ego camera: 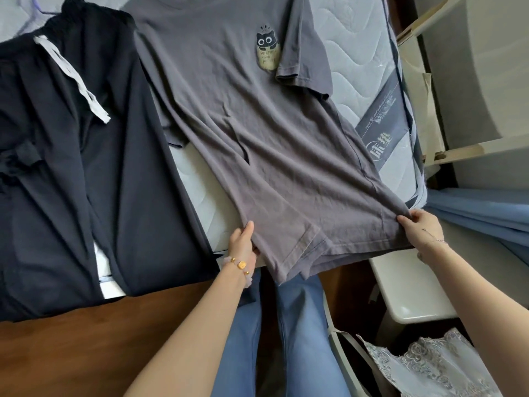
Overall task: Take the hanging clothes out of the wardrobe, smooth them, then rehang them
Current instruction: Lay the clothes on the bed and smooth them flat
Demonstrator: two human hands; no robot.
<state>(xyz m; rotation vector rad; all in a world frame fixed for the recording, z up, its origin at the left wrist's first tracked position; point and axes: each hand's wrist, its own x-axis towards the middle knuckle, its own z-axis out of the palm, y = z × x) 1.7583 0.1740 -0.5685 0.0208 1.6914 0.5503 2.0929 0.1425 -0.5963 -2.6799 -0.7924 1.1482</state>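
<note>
A grey T-shirt with a small black cat print on the chest lies face up on the bare quilted mattress, its hem hanging over the near edge. My left hand grips the hem's left corner. My right hand grips the right corner, and the cloth is pulled taut between them. Dark navy drawstring trousers with a white cord lie flat on the mattress to the left, their legs draped over the near edge.
A purple hanger peeks out above the trousers. Blue fabric hangs at the right. A white stool and a bag with lace cloth stand at the lower right. Brown floor lies below.
</note>
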